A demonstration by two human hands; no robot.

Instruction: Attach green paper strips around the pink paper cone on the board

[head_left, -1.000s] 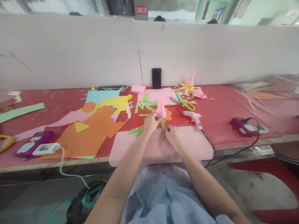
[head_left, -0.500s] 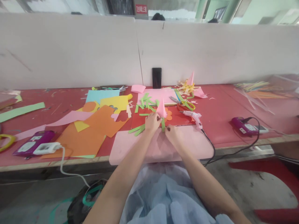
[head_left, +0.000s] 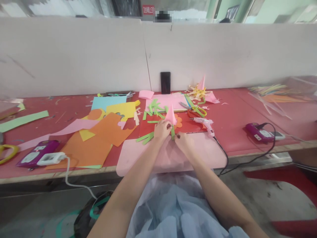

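Observation:
My left hand (head_left: pixel 161 130) is closed around the base of a small pink paper cone (head_left: pixel 170 115) that points upward. A green paper strip (head_left: pixel 172 132) hangs from the cone's base between both hands. My right hand (head_left: pixel 182 141) pinches the lower end of that strip. Both hands hover over a large pink sheet (head_left: pixel 203 152) at the table's front edge, just in front of a red sheet (head_left: pixel 190 127) carrying an orange flower cutout (head_left: pixel 179 121).
A glue gun (head_left: pixel 205 124) with a black cord lies right of my hands, scissors (head_left: pixel 194 110) behind it. Orange, yellow and blue sheets (head_left: pixel 104 132) cover the left. Green strips (head_left: pixel 155 107), a phone (head_left: pixel 165 82), purple devices (head_left: pixel 259 131) and a white divider wall (head_left: pixel 99 56) surround them.
The hands have stayed in place with the cone and strip; the fingers shifted slightly. The view drifted a little.

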